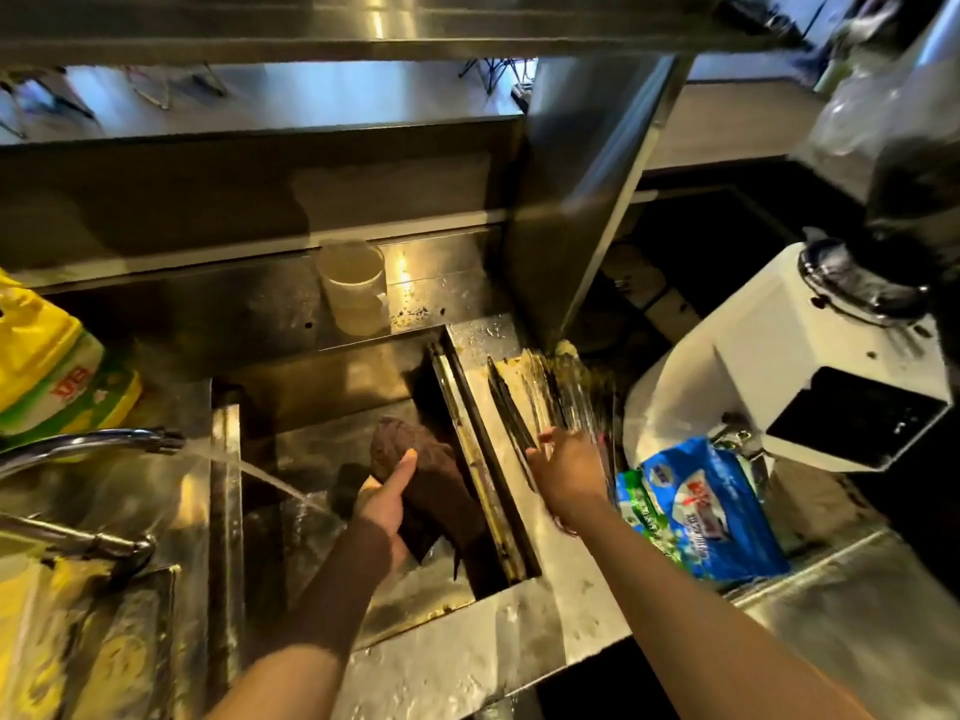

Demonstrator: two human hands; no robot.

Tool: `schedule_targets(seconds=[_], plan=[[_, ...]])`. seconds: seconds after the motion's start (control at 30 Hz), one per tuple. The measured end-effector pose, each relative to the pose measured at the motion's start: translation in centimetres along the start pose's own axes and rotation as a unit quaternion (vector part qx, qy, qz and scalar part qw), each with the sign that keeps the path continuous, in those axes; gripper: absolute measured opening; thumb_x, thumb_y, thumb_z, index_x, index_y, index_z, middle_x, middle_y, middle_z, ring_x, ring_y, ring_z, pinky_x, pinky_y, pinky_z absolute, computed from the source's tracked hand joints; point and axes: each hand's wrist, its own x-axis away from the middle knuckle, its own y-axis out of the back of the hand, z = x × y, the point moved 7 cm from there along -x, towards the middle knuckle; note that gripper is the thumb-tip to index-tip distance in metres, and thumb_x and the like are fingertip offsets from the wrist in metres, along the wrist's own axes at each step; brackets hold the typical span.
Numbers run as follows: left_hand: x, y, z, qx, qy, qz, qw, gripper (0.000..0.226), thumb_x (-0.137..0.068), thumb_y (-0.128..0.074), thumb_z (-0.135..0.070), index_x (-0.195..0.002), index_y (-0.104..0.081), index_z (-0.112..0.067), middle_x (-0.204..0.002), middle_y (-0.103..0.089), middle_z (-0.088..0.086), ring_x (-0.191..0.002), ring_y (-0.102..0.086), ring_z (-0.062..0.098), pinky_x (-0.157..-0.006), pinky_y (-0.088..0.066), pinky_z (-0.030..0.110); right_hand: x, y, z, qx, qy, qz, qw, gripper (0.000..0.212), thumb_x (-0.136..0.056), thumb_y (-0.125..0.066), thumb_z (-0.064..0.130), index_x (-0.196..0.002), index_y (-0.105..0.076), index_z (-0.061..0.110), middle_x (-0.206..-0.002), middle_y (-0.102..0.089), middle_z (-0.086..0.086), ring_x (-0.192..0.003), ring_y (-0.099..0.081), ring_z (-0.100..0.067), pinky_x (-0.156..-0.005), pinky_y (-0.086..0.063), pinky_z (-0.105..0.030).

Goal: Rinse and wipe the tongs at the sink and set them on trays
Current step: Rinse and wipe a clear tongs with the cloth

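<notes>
My left hand (387,498) grips a dark brown cloth (423,459) over the steel sink (363,610). A stream of water (270,478) runs from the faucet (104,441) into the basin just left of the cloth. A bundle of tongs (563,387) lies blurred on the wet ledge right of the sink. My right hand (569,472) is at its near end, thumb and fingers closed round a dark pair of tongs (511,407). Another long dark pair (467,428) leans along the sink's right wall.
A yellow detergent bag (52,376) stands at the left behind the faucet. A clear plastic cup (353,288) sits on the back ledge. A blue packet (701,506) and a white machine (810,387) crowd the counter right of the tongs. A steel shelf (363,33) hangs overhead.
</notes>
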Motion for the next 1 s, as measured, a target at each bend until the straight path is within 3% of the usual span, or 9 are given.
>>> schedule_targets(seconds=[0.13,0.27,0.37,0.5,0.63,0.7,0.8,1.0], plan=[[-1.4,-0.2,0.8,-0.029,-0.026,-0.033,0.999,0.047,-0.09,-0.072,-0.024,-0.131,-0.062,-0.004,-0.119,-0.07,0.024,-0.107,-0.069,0.041,-0.096,-0.053,0.058,-1.6,0.6,-4.2,0.125,-0.045,-0.008,0.991,0.052,-0.087,-0.065,0.042,-0.129,-0.051,0.014,-0.133,-0.045,-0.018,-0.123,-0.044,-0.032,-0.104,-0.04,-0.042],[-2.1,-0.6,1.3,-0.064,-0.044,-0.022,0.997,0.045,-0.088,-0.075,-0.026,-0.126,-0.063,-0.007,-0.11,-0.075,0.021,-0.095,-0.074,0.04,-0.075,-0.062,0.047,-2.4,-0.1,-4.4,0.167,-0.042,0.025,0.985,0.069,-0.084,-0.062,0.061,-0.13,-0.045,0.011,-0.134,-0.043,-0.021,-0.125,-0.044,-0.035,-0.106,-0.041,-0.044],[-2.3,-0.9,1.8,-0.08,-0.044,-0.009,0.996,0.04,-0.088,-0.075,-0.026,-0.122,-0.064,-0.009,-0.102,-0.077,0.019,-0.089,-0.076,0.039,-0.072,-0.062,0.048,-2.6,-0.8,-4.1,0.181,-0.048,0.049,0.981,0.064,-0.089,-0.06,0.055,-0.131,-0.048,0.007,-0.137,-0.042,-0.023,-0.124,-0.046,-0.036,-0.105,-0.042,-0.044],[-2.7,-0.7,2.3,-0.106,-0.046,-0.004,0.993,0.043,-0.088,-0.074,-0.026,-0.127,-0.063,-0.011,-0.109,-0.076,0.02,-0.098,-0.074,0.042,-0.084,-0.06,0.054,-2.4,-0.6,-4.7,0.094,-0.057,0.05,0.993,0.057,-0.098,-0.043,0.052,-0.123,-0.052,0.001,-0.132,-0.041,-0.024,-0.119,-0.047,-0.035,-0.105,-0.044,-0.045],[-3.1,-0.3,2.7,-0.114,-0.037,-0.01,0.993,0.048,-0.084,-0.078,-0.028,-0.127,-0.063,-0.011,-0.113,-0.075,0.018,-0.105,-0.071,0.042,-0.092,-0.056,0.057,-2.0,0.4,-5.1,-0.026,-0.046,0.004,0.999,0.031,-0.101,-0.048,0.027,-0.123,-0.046,0.006,-0.124,-0.043,-0.02,-0.109,-0.049,-0.03,-0.1,-0.047,-0.042],[-3.2,-0.3,2.9,-0.116,-0.031,-0.009,0.993,0.053,-0.081,-0.081,-0.029,-0.128,-0.063,-0.01,-0.115,-0.074,0.018,-0.106,-0.071,0.042,-0.094,-0.055,0.058,-1.8,1.0,-5.3,-0.062,-0.055,-0.022,0.996,0.031,-0.096,-0.052,0.01,-0.125,-0.043,0.012,-0.12,-0.044,-0.018,-0.108,-0.051,-0.03,-0.097,-0.05,-0.042],[-3.2,-0.4,3.1,-0.114,-0.026,-0.008,0.993,0.057,-0.077,-0.083,-0.03,-0.127,-0.064,-0.011,-0.113,-0.076,0.017,-0.102,-0.073,0.041,-0.087,-0.058,0.055,-1.7,2.5,-5.5,-0.062,-0.075,-0.06,0.993,0.047,-0.089,-0.051,-0.004,-0.132,-0.04,0.011,-0.12,-0.046,-0.016,-0.101,-0.051,-0.026,-0.09,-0.05,-0.036],[-2.8,-1.3,2.8,-0.096,-0.04,0.01,0.994,0.048,-0.078,-0.082,-0.029,-0.119,-0.068,-0.01,-0.097,-0.079,0.013,-0.083,-0.078,0.034,-0.064,-0.062,0.041,-1.5,5.7,-4.4,0.01,-0.084,-0.095,0.992,0.034,-0.089,-0.059,0.01,-0.122,-0.053,0.008,-0.119,-0.054,-0.011,-0.103,-0.056,-0.028,-0.093,-0.043,-0.044]])
